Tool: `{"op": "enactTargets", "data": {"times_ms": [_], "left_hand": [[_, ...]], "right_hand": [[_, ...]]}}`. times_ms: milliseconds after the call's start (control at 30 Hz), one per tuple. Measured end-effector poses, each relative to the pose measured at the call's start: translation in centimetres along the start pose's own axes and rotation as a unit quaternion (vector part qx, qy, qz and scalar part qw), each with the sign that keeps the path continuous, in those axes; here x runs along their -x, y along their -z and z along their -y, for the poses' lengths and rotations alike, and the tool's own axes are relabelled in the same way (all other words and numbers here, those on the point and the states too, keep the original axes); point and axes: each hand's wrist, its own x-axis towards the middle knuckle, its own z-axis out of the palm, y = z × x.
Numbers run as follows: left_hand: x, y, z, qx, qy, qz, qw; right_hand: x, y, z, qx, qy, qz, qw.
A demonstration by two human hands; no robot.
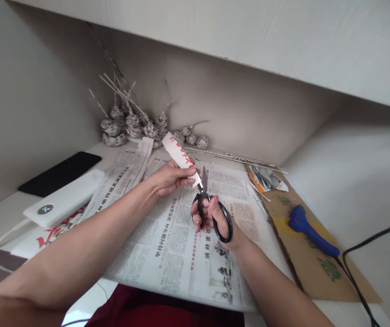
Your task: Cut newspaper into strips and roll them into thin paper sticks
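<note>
My left hand (173, 178) pinches a narrow white paper strip (178, 152) with red writing, held slanted above the newspaper sheets (167, 227). Black-handled scissors (228, 222) are in my right hand (211, 213), with fingers and thumb through the loops. Their blades are parted at the strip's lower end, one of them against or behind the paper. Whether the blades have cut into it I cannot tell.
Woven paper gourds (134, 126) stand in the back left corner. At left lie a black phone-like slab (61, 172) and a white power bank (63, 197) with a cable. A blue glue gun (312, 231) rests on cardboard (338, 277) at right, near a small packet (266, 178).
</note>
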Motion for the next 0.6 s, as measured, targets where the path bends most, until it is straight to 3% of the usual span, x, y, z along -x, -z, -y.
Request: {"op": "enactTargets", "data": {"times_ms": [233,600], "left_hand": [[0.02,0.3,-0.2,-0.005,-0.004,0.009,1.0],[-0.33,0.94,-0.22,-0.017,-0.015,0.031,0.999]], "right_hand": [[0.19,-0.31,0.31,-0.028,-0.004,0.025,0.999],[0.32,-0.55,0.08,-0.046,-0.015,-0.007,0.999]]}}
